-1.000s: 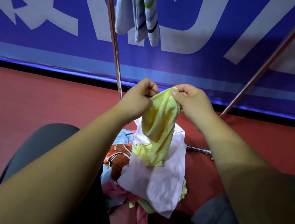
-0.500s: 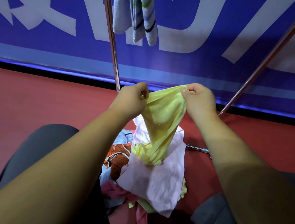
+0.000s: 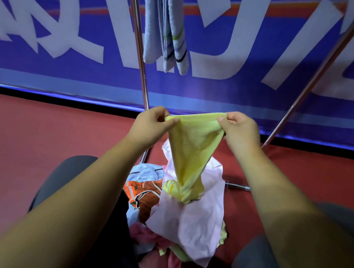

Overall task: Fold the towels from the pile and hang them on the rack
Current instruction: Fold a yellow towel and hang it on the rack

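Observation:
A yellow towel (image 3: 192, 144) hangs in front of me, its top edge stretched between both hands. My left hand (image 3: 150, 124) pinches the left corner and my right hand (image 3: 239, 130) pinches the right corner. The towel narrows downward and its bunched lower end rests on the pile (image 3: 194, 221) of towels between my knees: a pale pink one on top, orange-patterned, light blue and pink ones under it. The rack's metal legs (image 3: 138, 41) rise behind the hands. Light blue striped towels (image 3: 168, 27) hang folded on the rack at the top.
A blue banner with white letters (image 3: 51, 31) stands behind the rack. The floor (image 3: 27, 139) is red. The rack's right leg (image 3: 325, 67) slants up to the right, and a foot bar (image 3: 237, 186) lies on the floor. My knees (image 3: 68, 172) flank the pile.
My hands have moved apart, spreading the yellow towel's top edge from a bunched grip into a wide stretched band. The towel's lower end stays on the pile.

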Action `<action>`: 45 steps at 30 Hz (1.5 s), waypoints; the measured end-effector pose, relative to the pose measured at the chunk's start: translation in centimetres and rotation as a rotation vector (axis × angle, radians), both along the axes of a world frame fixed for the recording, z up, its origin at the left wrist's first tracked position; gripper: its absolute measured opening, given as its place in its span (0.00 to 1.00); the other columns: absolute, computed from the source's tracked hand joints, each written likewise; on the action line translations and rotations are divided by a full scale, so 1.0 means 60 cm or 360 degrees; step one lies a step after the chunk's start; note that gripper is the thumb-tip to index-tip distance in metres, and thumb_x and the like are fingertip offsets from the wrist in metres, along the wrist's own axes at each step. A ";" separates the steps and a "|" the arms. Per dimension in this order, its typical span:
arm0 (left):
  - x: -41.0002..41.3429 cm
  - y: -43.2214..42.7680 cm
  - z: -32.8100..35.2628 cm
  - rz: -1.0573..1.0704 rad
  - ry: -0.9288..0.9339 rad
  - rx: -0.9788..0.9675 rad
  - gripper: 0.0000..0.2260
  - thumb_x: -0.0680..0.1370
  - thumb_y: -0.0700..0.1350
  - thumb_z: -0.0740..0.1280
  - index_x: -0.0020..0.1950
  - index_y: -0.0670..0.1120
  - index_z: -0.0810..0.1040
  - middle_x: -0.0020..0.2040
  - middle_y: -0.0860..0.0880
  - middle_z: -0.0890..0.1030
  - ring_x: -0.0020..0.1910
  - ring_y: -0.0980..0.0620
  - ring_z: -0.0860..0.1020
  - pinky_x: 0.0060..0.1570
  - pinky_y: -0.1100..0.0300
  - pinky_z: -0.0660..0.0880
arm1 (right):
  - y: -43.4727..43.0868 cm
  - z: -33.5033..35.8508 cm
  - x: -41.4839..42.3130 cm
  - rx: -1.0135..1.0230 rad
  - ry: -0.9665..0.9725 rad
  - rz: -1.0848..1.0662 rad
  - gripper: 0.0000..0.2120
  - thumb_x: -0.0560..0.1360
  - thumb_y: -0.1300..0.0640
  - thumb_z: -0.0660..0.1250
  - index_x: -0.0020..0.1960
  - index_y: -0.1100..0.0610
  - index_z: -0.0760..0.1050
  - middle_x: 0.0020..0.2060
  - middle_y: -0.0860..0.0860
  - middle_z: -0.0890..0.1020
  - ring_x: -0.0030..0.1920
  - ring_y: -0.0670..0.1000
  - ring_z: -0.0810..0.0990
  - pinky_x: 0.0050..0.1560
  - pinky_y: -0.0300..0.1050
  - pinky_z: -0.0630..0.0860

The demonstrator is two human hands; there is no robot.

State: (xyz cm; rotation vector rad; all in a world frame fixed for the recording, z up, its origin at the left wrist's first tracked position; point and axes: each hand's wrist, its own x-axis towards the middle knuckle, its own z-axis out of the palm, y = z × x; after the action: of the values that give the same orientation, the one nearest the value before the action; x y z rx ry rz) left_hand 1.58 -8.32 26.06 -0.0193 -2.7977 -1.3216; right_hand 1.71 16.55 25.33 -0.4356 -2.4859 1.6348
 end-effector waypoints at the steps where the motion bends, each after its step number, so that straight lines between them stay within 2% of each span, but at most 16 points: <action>1: 0.002 -0.001 0.011 0.0036 0.0009 0.0012 0.16 0.77 0.56 0.76 0.43 0.45 0.78 0.39 0.44 0.83 0.35 0.51 0.77 0.41 0.53 0.75 | -0.001 0.006 0.008 -0.0023 0.0000 0.0012 0.10 0.71 0.43 0.72 0.44 0.49 0.83 0.41 0.50 0.89 0.47 0.57 0.88 0.55 0.62 0.84; 5: 0.012 0.002 0.080 0.0070 0.0077 0.0131 0.13 0.73 0.51 0.81 0.45 0.46 0.81 0.39 0.46 0.86 0.38 0.47 0.84 0.41 0.55 0.79 | -0.003 0.059 0.029 -0.0075 0.0082 0.0025 0.12 0.71 0.44 0.71 0.47 0.52 0.84 0.42 0.51 0.89 0.47 0.59 0.88 0.54 0.64 0.84; 8: 0.016 -0.003 0.147 0.0046 0.0186 0.0195 0.09 0.74 0.46 0.80 0.47 0.48 0.82 0.42 0.46 0.86 0.37 0.51 0.83 0.39 0.60 0.79 | 0.000 0.119 0.035 -0.0039 0.0170 0.0013 0.13 0.71 0.43 0.72 0.49 0.50 0.84 0.43 0.49 0.89 0.47 0.55 0.88 0.54 0.62 0.85; 11: 0.018 -0.010 0.212 0.0009 0.0253 0.0353 0.10 0.73 0.42 0.80 0.49 0.50 0.82 0.44 0.43 0.85 0.41 0.48 0.83 0.51 0.48 0.85 | 0.001 0.188 0.039 0.0049 0.0284 0.0018 0.11 0.74 0.44 0.72 0.53 0.48 0.85 0.45 0.46 0.88 0.48 0.52 0.87 0.55 0.61 0.85; 13: 0.030 -0.011 0.268 -0.0012 0.0310 0.0488 0.11 0.75 0.40 0.79 0.53 0.51 0.83 0.45 0.47 0.84 0.44 0.50 0.83 0.50 0.47 0.85 | -0.003 0.249 0.052 0.0127 0.0392 0.0016 0.11 0.79 0.48 0.73 0.59 0.50 0.84 0.48 0.46 0.87 0.49 0.50 0.86 0.56 0.58 0.85; 16: 0.052 -0.009 0.351 -0.0086 0.0395 0.0436 0.07 0.81 0.45 0.74 0.59 0.48 0.85 0.51 0.50 0.85 0.50 0.52 0.83 0.47 0.58 0.80 | -0.010 0.334 0.072 0.0230 0.0551 0.0002 0.10 0.81 0.48 0.72 0.60 0.50 0.83 0.48 0.46 0.85 0.49 0.49 0.84 0.50 0.47 0.81; 18: 0.072 -0.010 0.402 -0.0109 0.0453 0.0395 0.06 0.83 0.46 0.72 0.59 0.47 0.85 0.50 0.50 0.85 0.51 0.52 0.82 0.49 0.58 0.79 | -0.015 0.386 0.085 0.0208 0.0643 0.0000 0.10 0.81 0.48 0.73 0.59 0.50 0.83 0.49 0.47 0.85 0.48 0.50 0.84 0.46 0.47 0.81; 22: 0.109 -0.019 0.493 -0.0100 0.0564 0.0355 0.04 0.83 0.46 0.71 0.55 0.47 0.83 0.46 0.49 0.82 0.44 0.53 0.80 0.41 0.60 0.78 | -0.031 0.483 0.115 -0.0212 0.0647 0.0073 0.08 0.83 0.57 0.72 0.62 0.56 0.80 0.52 0.57 0.84 0.38 0.48 0.84 0.32 0.42 0.82; 24: 0.128 -0.019 0.533 -0.0077 0.0569 0.0398 0.05 0.85 0.46 0.69 0.58 0.46 0.81 0.47 0.47 0.82 0.41 0.51 0.82 0.35 0.60 0.80 | -0.043 0.527 0.129 -0.0543 0.0600 0.0163 0.10 0.84 0.62 0.70 0.64 0.59 0.75 0.52 0.59 0.82 0.37 0.50 0.87 0.35 0.44 0.86; 27: 0.153 -0.019 0.591 -0.0062 0.0476 0.0653 0.07 0.85 0.44 0.68 0.62 0.44 0.79 0.51 0.40 0.84 0.39 0.44 0.87 0.37 0.52 0.86 | -0.059 0.585 0.141 -0.0752 0.0583 0.0257 0.10 0.84 0.63 0.69 0.64 0.58 0.72 0.58 0.61 0.82 0.46 0.54 0.90 0.42 0.44 0.87; 30: 0.157 -0.026 0.632 -0.0006 0.0551 0.0692 0.06 0.84 0.44 0.70 0.60 0.43 0.80 0.52 0.41 0.85 0.45 0.44 0.89 0.42 0.51 0.87 | -0.066 0.621 0.142 -0.0533 0.0706 0.0195 0.04 0.84 0.59 0.70 0.57 0.54 0.77 0.57 0.57 0.85 0.50 0.51 0.89 0.41 0.38 0.85; 33: 0.151 -0.033 0.647 0.0020 0.0877 0.0479 0.05 0.83 0.45 0.71 0.57 0.45 0.82 0.50 0.46 0.86 0.49 0.49 0.87 0.48 0.56 0.85 | -0.065 0.631 0.137 -0.0108 0.0995 -0.0013 0.04 0.82 0.49 0.71 0.52 0.48 0.81 0.50 0.49 0.87 0.50 0.50 0.87 0.53 0.51 0.86; 35: 0.151 -0.035 0.645 0.0030 0.1065 0.0303 0.04 0.83 0.45 0.71 0.57 0.47 0.83 0.49 0.49 0.85 0.50 0.52 0.84 0.49 0.59 0.82 | -0.068 0.632 0.143 0.0093 0.1024 -0.0043 0.07 0.82 0.46 0.69 0.54 0.48 0.81 0.48 0.47 0.86 0.50 0.51 0.85 0.50 0.50 0.83; 37: 0.147 -0.037 0.642 0.0046 0.1093 0.0243 0.04 0.83 0.45 0.71 0.57 0.47 0.83 0.50 0.50 0.84 0.51 0.53 0.83 0.50 0.59 0.81 | -0.069 0.632 0.143 0.0102 0.0967 -0.0020 0.06 0.82 0.46 0.69 0.53 0.48 0.80 0.47 0.48 0.86 0.51 0.52 0.85 0.50 0.50 0.83; 40: 0.140 -0.039 0.644 0.0074 0.1047 0.0249 0.04 0.83 0.46 0.71 0.57 0.48 0.83 0.50 0.51 0.84 0.51 0.53 0.83 0.53 0.56 0.83 | -0.068 0.641 0.142 -0.0019 0.0968 -0.0019 0.06 0.80 0.47 0.71 0.52 0.48 0.81 0.47 0.48 0.87 0.51 0.52 0.86 0.55 0.57 0.86; 45: 0.135 -0.035 0.654 0.0074 0.0968 0.0504 0.07 0.83 0.48 0.72 0.57 0.45 0.83 0.48 0.48 0.86 0.48 0.53 0.86 0.53 0.54 0.85 | -0.068 0.645 0.142 -0.0091 0.0976 -0.0072 0.04 0.82 0.50 0.72 0.54 0.49 0.83 0.46 0.48 0.87 0.48 0.49 0.88 0.53 0.52 0.87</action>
State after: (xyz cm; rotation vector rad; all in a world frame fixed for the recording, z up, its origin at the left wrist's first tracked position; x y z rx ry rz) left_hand 9.68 -10.41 65.30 -0.2889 -2.0623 -1.4312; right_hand 10.22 12.47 64.05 0.0155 -1.9624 1.5295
